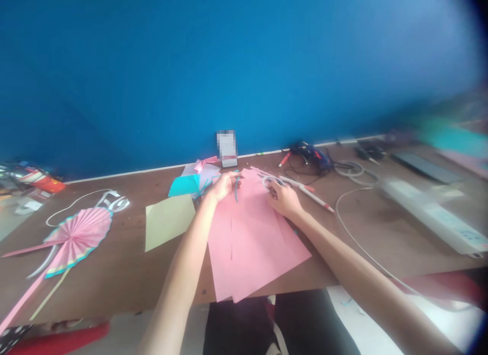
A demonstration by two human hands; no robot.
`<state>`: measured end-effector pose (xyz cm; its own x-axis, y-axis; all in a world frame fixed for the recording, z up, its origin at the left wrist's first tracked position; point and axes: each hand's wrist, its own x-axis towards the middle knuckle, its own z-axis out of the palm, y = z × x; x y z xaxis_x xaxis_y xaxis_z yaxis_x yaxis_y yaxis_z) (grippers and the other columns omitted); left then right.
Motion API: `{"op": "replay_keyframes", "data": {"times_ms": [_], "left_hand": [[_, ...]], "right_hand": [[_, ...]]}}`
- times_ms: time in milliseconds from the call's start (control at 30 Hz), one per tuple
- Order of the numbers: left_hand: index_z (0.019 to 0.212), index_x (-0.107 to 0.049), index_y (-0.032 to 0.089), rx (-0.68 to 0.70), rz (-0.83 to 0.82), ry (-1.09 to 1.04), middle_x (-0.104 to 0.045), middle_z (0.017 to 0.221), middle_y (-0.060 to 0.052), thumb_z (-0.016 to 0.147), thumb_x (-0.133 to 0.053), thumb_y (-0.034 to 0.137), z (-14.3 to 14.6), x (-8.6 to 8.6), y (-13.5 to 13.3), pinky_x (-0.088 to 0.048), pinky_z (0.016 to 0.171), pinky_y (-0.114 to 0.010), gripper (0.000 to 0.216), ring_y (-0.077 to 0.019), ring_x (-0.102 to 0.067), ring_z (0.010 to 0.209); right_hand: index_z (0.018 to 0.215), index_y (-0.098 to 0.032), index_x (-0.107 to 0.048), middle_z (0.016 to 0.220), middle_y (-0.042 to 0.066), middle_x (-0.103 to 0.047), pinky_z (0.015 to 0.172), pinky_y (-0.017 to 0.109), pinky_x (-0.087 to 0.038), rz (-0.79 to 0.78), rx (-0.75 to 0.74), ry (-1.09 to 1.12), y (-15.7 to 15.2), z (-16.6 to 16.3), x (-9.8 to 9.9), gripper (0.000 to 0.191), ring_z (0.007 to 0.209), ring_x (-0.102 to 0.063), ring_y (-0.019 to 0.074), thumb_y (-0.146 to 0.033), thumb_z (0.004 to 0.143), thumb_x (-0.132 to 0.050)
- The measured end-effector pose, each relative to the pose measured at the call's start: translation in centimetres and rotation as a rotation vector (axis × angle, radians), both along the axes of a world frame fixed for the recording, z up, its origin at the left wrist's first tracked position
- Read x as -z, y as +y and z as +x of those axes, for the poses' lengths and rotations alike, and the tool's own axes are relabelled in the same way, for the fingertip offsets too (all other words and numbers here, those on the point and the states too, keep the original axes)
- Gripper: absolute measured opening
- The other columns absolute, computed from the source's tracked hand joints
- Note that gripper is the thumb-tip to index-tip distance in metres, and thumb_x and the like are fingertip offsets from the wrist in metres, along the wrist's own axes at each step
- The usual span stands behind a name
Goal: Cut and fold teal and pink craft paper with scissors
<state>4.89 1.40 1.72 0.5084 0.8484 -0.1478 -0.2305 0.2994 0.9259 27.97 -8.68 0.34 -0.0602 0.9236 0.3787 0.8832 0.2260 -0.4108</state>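
Note:
Pinched in the fingers of my left hand (227, 184) is a thin teal paper strip (237, 191), which hangs over the pink paper sheets (259, 243). The sheets overlap at the table's front edge. My right hand (284, 197) is closed at the right side of the pink paper, beside a pale rounded loop (268, 180). Blur hides what its fingers hold. Left of my left hand lie a folded teal paper piece (184, 185) and a pale yellow sheet (170, 220).
A pink pleated paper fan (78, 238) lies at the left. A phone (227, 149) stands against the blue wall. On the right are red-and-white pencils (312, 196), dark cables (312, 156) and a white power strip (430, 212) with its cord.

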Motion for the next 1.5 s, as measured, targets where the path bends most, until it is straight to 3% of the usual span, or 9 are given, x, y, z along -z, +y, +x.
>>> {"op": "replay_keyframes", "data": {"times_ms": [100, 200, 333, 500, 700, 800, 1100, 1267, 1500], "left_hand": [[0.094, -0.069, 0.011, -0.006, 0.025, 0.091, -0.070, 0.097, -0.013, 0.082, -0.049, 0.042, -1.9, -0.7, 0.6, -0.047, 0.068, -0.025, 0.038, -0.0132, -0.061, 0.070], [0.088, -0.070, 0.013, -0.075, 0.095, 0.397, -0.071, 0.090, -0.011, 0.081, -0.052, 0.051, -3.7, -1.7, 0.8, -0.044, 0.064, -0.023, 0.043, -0.0148, -0.062, 0.072], [0.078, -0.071, 0.016, -0.035, 0.249, 0.703, -0.070, 0.085, -0.008, 0.071, -0.069, 0.040, -5.1, -3.1, 0.9, -0.040, 0.059, -0.022, 0.025, -0.0150, -0.060, 0.071], [0.081, -0.072, 0.019, -0.029, 0.441, 0.699, -0.070, 0.094, -0.006, 0.069, -0.072, 0.034, -4.1, -4.6, 0.3, -0.042, 0.069, -0.022, 0.020, -0.0187, -0.061, 0.084], [0.104, -0.067, 0.016, 0.052, 0.351, 0.446, -0.066, 0.112, -0.013, 0.080, -0.057, 0.053, 0.9, -6.1, -2.4, -0.046, 0.079, -0.029, 0.046, -0.0226, -0.062, 0.098], [0.108, -0.065, 0.014, 0.138, 0.301, 0.363, -0.066, 0.107, -0.015, 0.082, -0.052, 0.058, 3.4, -5.9, -3.3, -0.048, 0.078, -0.032, 0.052, -0.0219, -0.064, 0.091], [0.093, -0.067, 0.013, 0.096, 0.689, 0.384, -0.068, 0.091, -0.010, 0.079, -0.064, 0.037, 5.8, -4.0, -3.6, -0.047, 0.078, -0.032, 0.028, -0.0196, -0.063, 0.082], [0.095, -0.070, 0.017, 0.078, 0.841, 0.464, -0.069, 0.091, -0.008, 0.080, -0.062, 0.034, 6.1, -4.4, -4.2, -0.047, 0.076, -0.031, 0.024, -0.0188, -0.062, 0.080], [0.100, -0.069, 0.019, 0.124, 0.932, 0.537, -0.067, 0.098, -0.007, 0.081, -0.062, 0.034, 6.4, -4.4, -4.6, -0.046, 0.069, -0.028, 0.026, -0.0173, -0.061, 0.077]], "right_hand": [[0.091, -0.022, -0.061, 0.081, 0.005, -0.068, 0.059, 0.026, -0.037, 0.010, 0.005, 0.013, 0.0, 0.1, -0.1, 0.020, 0.073, -0.058, 0.0212, -0.020, 0.075, -0.049], [0.092, -0.021, -0.061, 0.082, 0.005, -0.069, 0.061, 0.027, -0.038, 0.020, -0.001, 0.030, 0.1, 0.1, 0.0, 0.020, 0.074, -0.059, 0.0212, -0.020, 0.076, -0.049], [0.091, -0.021, -0.062, 0.082, 0.006, -0.069, 0.062, 0.027, -0.039, 0.050, -0.013, 0.034, 0.1, 0.1, 0.1, 0.021, 0.074, -0.060, 0.0217, -0.020, 0.076, -0.048], [0.092, -0.020, -0.062, 0.078, 0.005, -0.070, 0.062, 0.028, -0.040, 0.078, -0.015, 0.036, 0.0, 0.0, 0.2, 0.021, 0.072, -0.060, 0.0221, -0.020, 0.077, -0.048], [0.098, -0.020, -0.059, 0.085, 0.006, -0.070, 0.074, 0.031, -0.043, 0.155, -0.082, 0.026, -0.1, -0.1, 0.0, 0.019, 0.076, -0.061, 0.0216, -0.022, 0.085, -0.046], [0.098, -0.019, -0.060, 0.088, 0.007, -0.070, 0.082, 0.032, -0.042, 0.186, -0.151, -0.028, -0.2, -0.1, -0.2, 0.019, 0.081, -0.061, 0.0218, -0.024, 0.090, -0.043], [0.108, -0.020, -0.060, 0.097, 0.009, -0.069, 0.091, 0.039, -0.040, 0.190, -0.245, -0.098, 0.1, 0.1, -0.2, 0.024, 0.092, -0.060, 0.0241, -0.021, 0.092, -0.041], [0.117, -0.018, -0.054, 0.117, 0.014, -0.061, 0.092, 0.042, -0.042, 0.173, -0.244, 0.142, 0.0, -0.2, -0.1, 0.033, 0.110, -0.055, 0.0278, -0.021, 0.085, -0.049], [0.134, -0.023, -0.040, 0.131, 0.011, -0.054, 0.092, 0.039, -0.048, 0.066, -0.283, 0.775, 0.0, -0.6, -0.4, 0.052, 0.113, -0.056, 0.0236, -0.038, 0.086, -0.055]]}}
